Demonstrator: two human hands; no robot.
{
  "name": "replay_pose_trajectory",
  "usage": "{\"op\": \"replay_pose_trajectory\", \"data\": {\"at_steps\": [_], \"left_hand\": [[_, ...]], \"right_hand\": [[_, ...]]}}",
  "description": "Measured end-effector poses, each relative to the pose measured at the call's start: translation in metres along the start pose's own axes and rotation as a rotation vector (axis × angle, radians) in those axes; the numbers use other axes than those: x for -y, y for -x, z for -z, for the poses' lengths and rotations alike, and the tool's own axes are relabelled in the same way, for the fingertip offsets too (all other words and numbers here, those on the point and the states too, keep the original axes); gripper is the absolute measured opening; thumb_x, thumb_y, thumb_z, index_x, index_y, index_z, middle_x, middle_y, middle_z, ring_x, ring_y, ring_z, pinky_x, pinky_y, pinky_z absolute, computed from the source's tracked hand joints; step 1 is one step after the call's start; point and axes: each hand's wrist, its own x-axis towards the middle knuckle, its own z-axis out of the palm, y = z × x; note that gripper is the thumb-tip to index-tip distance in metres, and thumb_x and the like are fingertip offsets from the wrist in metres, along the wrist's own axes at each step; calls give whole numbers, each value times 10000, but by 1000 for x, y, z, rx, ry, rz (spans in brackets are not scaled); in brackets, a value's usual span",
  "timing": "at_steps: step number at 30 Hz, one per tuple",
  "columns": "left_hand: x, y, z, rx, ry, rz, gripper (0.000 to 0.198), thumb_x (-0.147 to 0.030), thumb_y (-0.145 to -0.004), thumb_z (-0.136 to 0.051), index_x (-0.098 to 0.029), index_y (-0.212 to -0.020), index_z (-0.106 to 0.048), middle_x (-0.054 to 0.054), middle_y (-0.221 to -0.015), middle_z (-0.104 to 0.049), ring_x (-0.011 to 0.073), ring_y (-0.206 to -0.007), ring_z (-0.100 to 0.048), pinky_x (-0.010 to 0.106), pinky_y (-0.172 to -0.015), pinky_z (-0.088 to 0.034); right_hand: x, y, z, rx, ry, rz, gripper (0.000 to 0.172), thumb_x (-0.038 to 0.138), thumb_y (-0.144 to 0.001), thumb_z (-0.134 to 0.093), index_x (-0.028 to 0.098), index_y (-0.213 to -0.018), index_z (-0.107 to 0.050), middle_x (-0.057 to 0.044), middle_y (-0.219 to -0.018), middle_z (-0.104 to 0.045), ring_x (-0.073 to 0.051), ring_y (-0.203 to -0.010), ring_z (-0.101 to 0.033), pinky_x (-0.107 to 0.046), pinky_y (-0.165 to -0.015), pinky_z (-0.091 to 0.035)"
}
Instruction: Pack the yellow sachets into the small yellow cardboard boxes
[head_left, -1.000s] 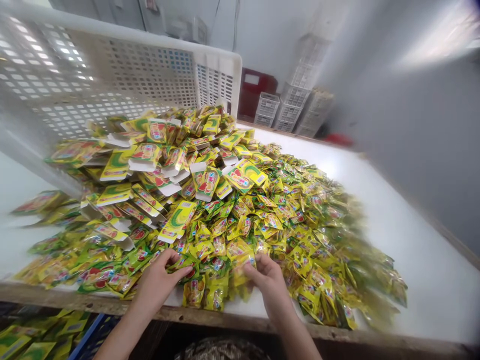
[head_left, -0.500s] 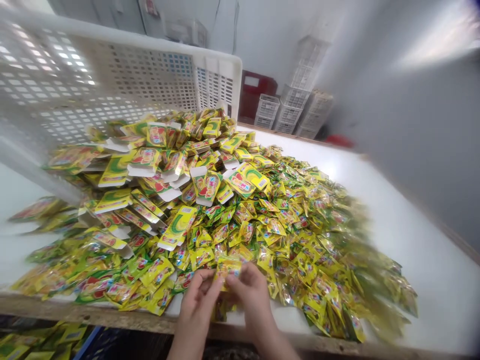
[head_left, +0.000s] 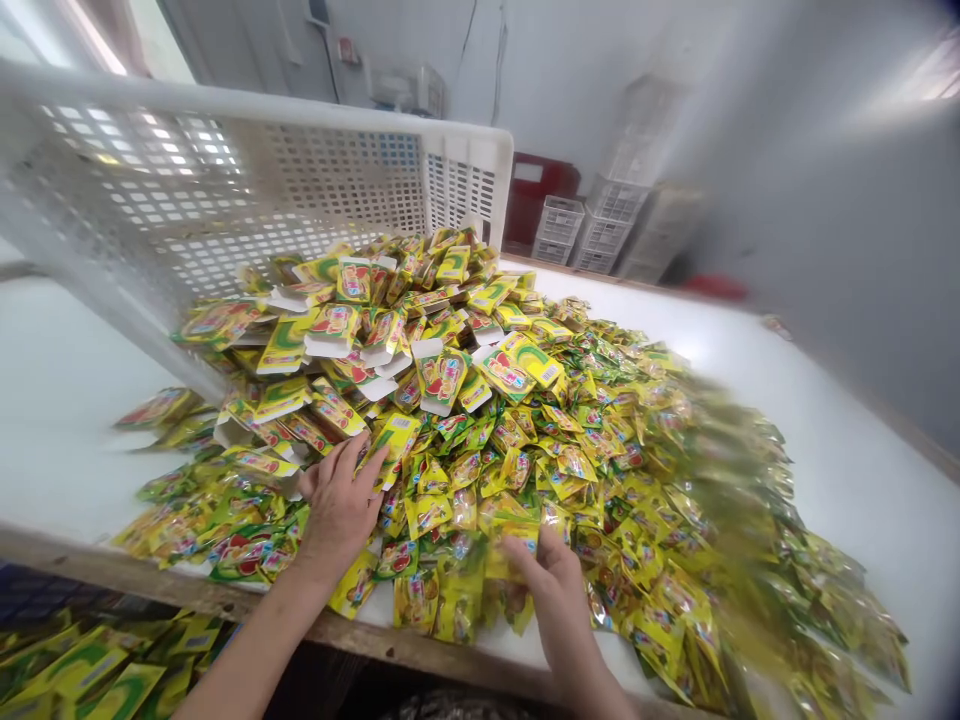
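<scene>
My left hand (head_left: 341,500) reaches into the heap, fingers stretched out over the small cartons. Its fingertips touch or nearly touch a yellow-green carton (head_left: 399,432) with a barcode on its end. Between the thumb and fingers of my right hand (head_left: 556,580) is a small yellow candy sachet (head_left: 517,528), slightly blurred. More shiny sachets (head_left: 416,598) lie under and around both hands. Printed cartons, several with white flaps standing open, are piled behind my left hand, one of them a carton with a red fruit picture (head_left: 442,376).
A white perforated crate (head_left: 345,180) lies tipped on its side behind the carton pile. Sachets spread over the white table (head_left: 825,430) to the right. Below the wooden front edge (head_left: 187,592), more yellow packs (head_left: 97,670) show at lower left. Stacked crates (head_left: 600,225) stand by the wall.
My hands have moved apart from a shared hold on a sachet. The left went up and left to the cartons; the right keeps a sachet. The view has shifted slightly.
</scene>
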Motion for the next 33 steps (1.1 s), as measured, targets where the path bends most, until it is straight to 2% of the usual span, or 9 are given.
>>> {"op": "replay_pose_trajectory", "data": {"at_steps": [3, 6, 8, 10, 13, 18, 25, 29, 33], "left_hand": [[9, -7, 7, -149, 107, 7, 246, -203, -856, -595, -229, -1075, -703, 113, -1258, -653, 345, -1236, -522, 539, -1063, -313], [3, -3, 34, -234, 350, 268, 334, -366, -807, -681, -228, -1109, -655, 59, -1050, -725, 264, -976, -669, 384, -894, -496], [-9, 4, 52, -40, 541, 390, 465, -438, -744, -729, -239, -1151, -622, 18, -950, -733, 217, -790, -692, 294, -713, -538], [-31, 14, 59, 266, 706, 338, 495, -408, -704, -762, -259, -1153, -618, -4, -941, -737, 205, -779, -697, 257, -679, -540], [-76, 29, 46, 531, 893, 217, 466, -267, -710, -745, -273, -1163, -635, 14, -1074, -730, 220, -904, -697, 263, -767, -549], [-126, 54, 5, 561, 1275, 394, 611, -273, -722, -758, -243, -1291, -537, 72, -1150, -707, 245, -984, -693, 318, -840, -564], [-140, 68, -5, 596, 1444, 486, 668, -300, -718, -785, -221, -1314, -495, 61, -1001, -747, 228, -956, -707, 312, -868, -555], [-141, 69, -5, 666, 1396, 498, 610, -326, -754, -759, -232, -1307, -521, 66, -1070, -750, 234, -1007, -696, 308, -886, -545], [-141, 75, -6, 709, 1403, 537, 570, -334, -769, -742, -239, -1295, -546, 69, -1108, -747, 245, -1040, -690, 331, -906, -544]], "right_hand": [[-9, 3, 6, -21, -60, -20, 380, 494, -712, -780, 172, -762, -584, 43, -595, -540, -73, -397, -447, -185, -330, -360], [-10, 8, 17, 17, -62, -22, 346, 464, -750, -762, 158, -819, -618, 20, -642, -573, -75, -425, -462, -186, -350, -362], [-3, 9, 23, 30, -56, -5, 321, 441, -767, -757, 154, -833, -631, 16, -655, -572, -77, -454, -463, -182, -367, -362], [9, 10, 26, 28, -60, 34, 298, 426, -782, -750, 160, -859, -639, 10, -694, -582, -82, -495, -464, -180, -390, -367], [28, 10, 21, 92, 41, 161, 238, 399, -822, -716, 184, -907, -660, 11, -724, -594, -101, -545, -482, -203, -452, -405], [36, 7, 20, 171, 508, 590, 146, 249, -845, -698, 222, -988, -710, -21, -870, -664, -174, -813, -599, -274, -746, -461], [42, 4, 45, 140, 632, 614, 159, 228, -878, -665, 220, -1035, -687, -25, -878, -644, -172, -817, -598, -262, -734, -455], [41, 7, 49, 251, 707, 584, 156, 207, -870, -677, 233, -1023, -695, -23, -901, -643, -167, -838, -602, -251, -748, -455], [43, 13, 55, 222, 831, 555, 165, 180, -894, -621, 223, -1040, -685, -36, -921, -625, -167, -847, -600, -247, -753, -458]]}}
